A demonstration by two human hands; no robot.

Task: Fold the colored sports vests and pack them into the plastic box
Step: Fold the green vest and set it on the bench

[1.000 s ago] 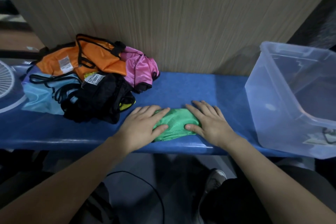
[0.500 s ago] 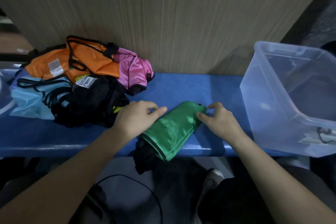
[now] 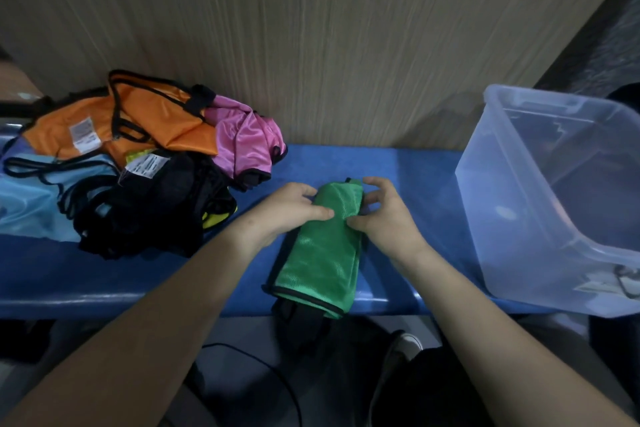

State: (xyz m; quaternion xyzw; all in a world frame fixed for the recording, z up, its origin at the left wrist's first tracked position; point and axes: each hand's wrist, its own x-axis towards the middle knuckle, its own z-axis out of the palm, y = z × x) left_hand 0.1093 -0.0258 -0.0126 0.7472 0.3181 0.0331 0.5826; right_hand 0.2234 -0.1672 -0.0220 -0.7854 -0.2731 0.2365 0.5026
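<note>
Our left hand (image 3: 294,206) and right hand (image 3: 382,215) pinch the far end of the folded green mesh vest (image 3: 320,253) from either side. It lies on the blue bench (image 3: 398,170), near edge overhanging at 6 o'clock. That hanging weight could drag it off or undo the fold before it reaches the clear plastic box (image 3: 519,218) at 3 o'clock; the unfolded vest pile (image 3: 138,163) waits at 10 o'clock.
</note>
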